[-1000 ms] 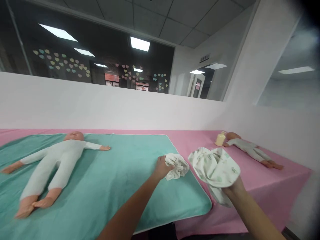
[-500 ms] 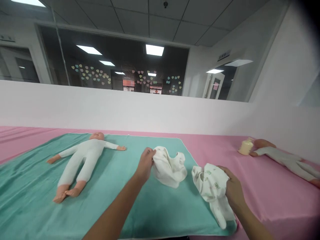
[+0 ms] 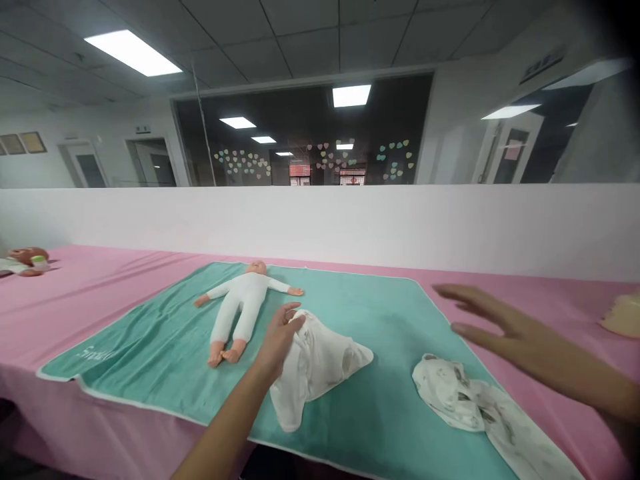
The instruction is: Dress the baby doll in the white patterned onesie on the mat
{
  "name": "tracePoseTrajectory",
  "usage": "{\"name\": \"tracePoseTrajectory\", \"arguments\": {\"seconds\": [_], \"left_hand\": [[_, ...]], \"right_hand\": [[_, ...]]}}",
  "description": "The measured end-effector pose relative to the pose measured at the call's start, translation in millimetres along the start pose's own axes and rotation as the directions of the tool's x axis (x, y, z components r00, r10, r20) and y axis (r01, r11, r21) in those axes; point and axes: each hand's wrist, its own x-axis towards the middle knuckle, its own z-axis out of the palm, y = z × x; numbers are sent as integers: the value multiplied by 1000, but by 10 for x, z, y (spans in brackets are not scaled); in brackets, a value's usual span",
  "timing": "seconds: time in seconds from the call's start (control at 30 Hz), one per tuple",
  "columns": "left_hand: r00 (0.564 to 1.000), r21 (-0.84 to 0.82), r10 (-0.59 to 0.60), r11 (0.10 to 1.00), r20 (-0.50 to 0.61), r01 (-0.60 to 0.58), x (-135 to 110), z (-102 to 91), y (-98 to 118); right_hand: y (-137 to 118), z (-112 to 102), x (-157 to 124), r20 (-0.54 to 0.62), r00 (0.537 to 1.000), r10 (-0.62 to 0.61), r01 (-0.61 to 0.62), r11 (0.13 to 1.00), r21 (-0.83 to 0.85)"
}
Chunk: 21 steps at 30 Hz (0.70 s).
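My left hand (image 3: 280,333) pinches the upper edge of a white baby garment (image 3: 325,363), which hangs in loose folds over the green towel. My right hand (image 3: 485,317) holds nothing; its fingers are stretched out and apart in the air. Below it, a white baby garment with a small print (image 3: 450,393) lies crumpled across the towel's right edge. To the left of my left hand, a baby doll (image 3: 243,297) in a white suit lies on its back with its arms spread.
The green towel (image 3: 170,327) covers part of a pink-sheeted table (image 3: 145,263) in front of a low white wall (image 3: 320,223). Another doll (image 3: 29,257) lies at the far left with a green-capped bottle (image 3: 40,262). A cream-coloured container (image 3: 623,315) stands at the right edge.
My right hand has let go of the printed garment and risen, opening. My left hand still grips the white garment, which now hangs more spread out. The view has turned left.
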Motion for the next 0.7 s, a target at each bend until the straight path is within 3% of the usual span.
{"name": "tracePoseTrajectory", "arguments": {"seconds": [0.03, 0.1, 0.23, 0.33, 0.53, 0.63, 0.7], "left_hand": [[1000, 27, 14, 1000, 20, -14, -13, 28, 15], [990, 61, 54, 996, 133, -63, -85, 108, 119], [919, 42, 131, 987, 371, -158, -357, 241, 487], [897, 79, 164, 974, 410, -214, -537, 219, 698], [923, 194, 221, 937, 314, -290, -679, 70, 836], [934, 164, 202, 952, 295, -258, -704, 30, 905], [936, 180, 217, 945, 276, -273, -709, -40, 961]], "right_hand": [[-175, -36, 49, 83, 996, -43, 43, 999, -4], [-459, 87, 50, 110, 987, -114, 106, 992, 73], [-661, 843, -143, 226, 969, -100, 52, 977, 209], [-641, 1264, -219, 303, 948, -93, 1, 957, 290], [-859, 1294, -164, 333, 896, -294, 158, 912, 379], [-863, 1348, -154, 513, 795, -323, 68, 889, 453], [-758, 1400, -155, 612, 732, -299, 49, 919, 390]]}}
